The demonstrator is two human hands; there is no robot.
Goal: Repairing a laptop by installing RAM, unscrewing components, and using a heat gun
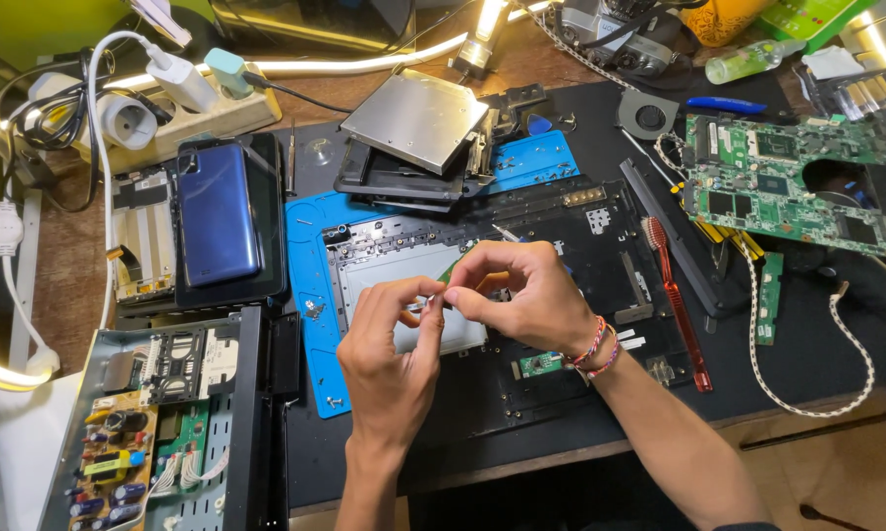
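My left hand [392, 344] and my right hand [521, 293] meet above an opened black laptop case [600, 324] lying on a blue work mat [310, 295]. The fingertips of both hands pinch a small thin part [441, 298] between them; it is too small to tell what it is. A slim metal tool tip [507, 234] shows just behind my right fingers. A woven bracelet circles my right wrist. A small green circuit board [539, 365] lies in the case under my right wrist.
A green motherboard [777, 182] lies at the right, a red toothbrush [677, 305] beside the case. A silver optical drive [418, 120] sits at the back, a blue phone [217, 211] at left, an open power supply [158, 423] at front left, a power strip [168, 108] behind.
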